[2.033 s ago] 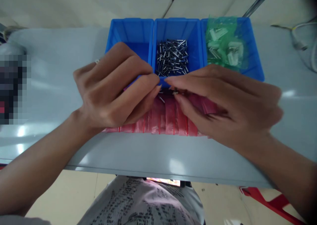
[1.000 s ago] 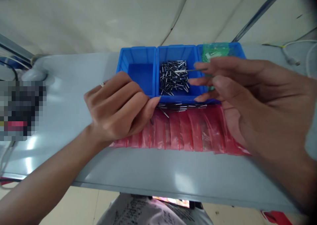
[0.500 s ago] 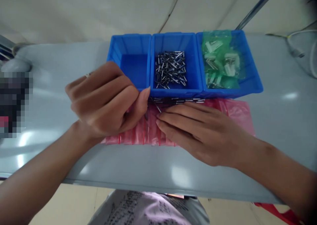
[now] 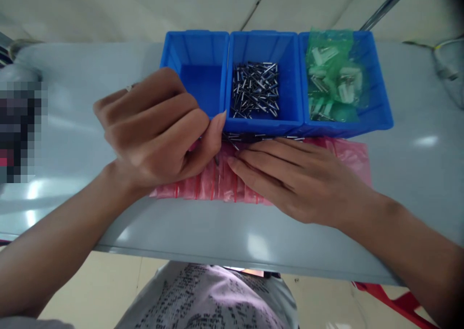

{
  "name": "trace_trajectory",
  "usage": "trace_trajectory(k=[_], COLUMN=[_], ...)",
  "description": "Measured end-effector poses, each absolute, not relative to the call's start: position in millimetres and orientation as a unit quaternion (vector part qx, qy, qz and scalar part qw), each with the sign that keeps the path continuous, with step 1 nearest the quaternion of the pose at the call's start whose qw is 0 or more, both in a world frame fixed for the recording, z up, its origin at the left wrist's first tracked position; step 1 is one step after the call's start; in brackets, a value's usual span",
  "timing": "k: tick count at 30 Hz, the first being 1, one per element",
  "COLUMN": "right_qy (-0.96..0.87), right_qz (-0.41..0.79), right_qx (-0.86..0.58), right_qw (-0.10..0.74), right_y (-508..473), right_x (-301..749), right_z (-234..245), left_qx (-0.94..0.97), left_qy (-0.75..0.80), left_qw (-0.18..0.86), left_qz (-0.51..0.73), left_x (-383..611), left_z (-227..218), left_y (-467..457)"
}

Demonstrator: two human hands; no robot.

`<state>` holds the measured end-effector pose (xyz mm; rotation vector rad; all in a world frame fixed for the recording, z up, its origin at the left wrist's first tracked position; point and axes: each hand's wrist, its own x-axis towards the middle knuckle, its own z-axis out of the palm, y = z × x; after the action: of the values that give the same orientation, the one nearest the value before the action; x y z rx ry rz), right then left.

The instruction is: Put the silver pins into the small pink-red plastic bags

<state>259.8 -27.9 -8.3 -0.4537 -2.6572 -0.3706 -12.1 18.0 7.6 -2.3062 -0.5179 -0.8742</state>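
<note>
My left hand [image 4: 155, 131] hovers over the left part of the pink bags, fingers curled in and thumb pressed against the index finger. Anything it holds is hidden by the fingers. My right hand [image 4: 300, 179] lies flat across the pink plastic bags [image 4: 224, 186], fingers stretched out to the left, side by side. Between the two hands a thin metal pin [image 4: 232, 144] sticks out near the right fingertips. Several more metal pins [image 4: 282, 137] lie in a row along the bags' far edge, against the bins.
Three blue bins stand behind the bags. The left bin [image 4: 203, 78] shows a bare floor. Loose metal pins [image 4: 255, 90] fill part of the middle one. Green bags [image 4: 331, 78] with white and metal parts lie in the right one. A cable [image 4: 444, 70] lies far right.
The view has tilted slightly, so bins and bags sit higher and the bins a little further right. Both hands keep nearly the same pose over the bags.
</note>
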Motion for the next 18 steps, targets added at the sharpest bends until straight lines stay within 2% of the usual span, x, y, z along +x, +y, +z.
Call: trace_trajectory(k=[8,18], right_qy=[-0.945,-0.939], right_qz=[-0.169,-0.18], right_qx=[-0.218,-0.24], right_qw=[0.178,0.169], right_y=[-30.2,-33.8], right_x=[257.9,253.8], right_z=[-5.6,-4.6], left_qx=[-0.857,-0.881], left_qy=[-0.207,-0.183], left_qw=[0.3,0.277], left_qz=[-0.364,-0.336], left_x=[-2.0,-22.4], left_z=[13.9,4.3], left_y=[17.6,26.0])
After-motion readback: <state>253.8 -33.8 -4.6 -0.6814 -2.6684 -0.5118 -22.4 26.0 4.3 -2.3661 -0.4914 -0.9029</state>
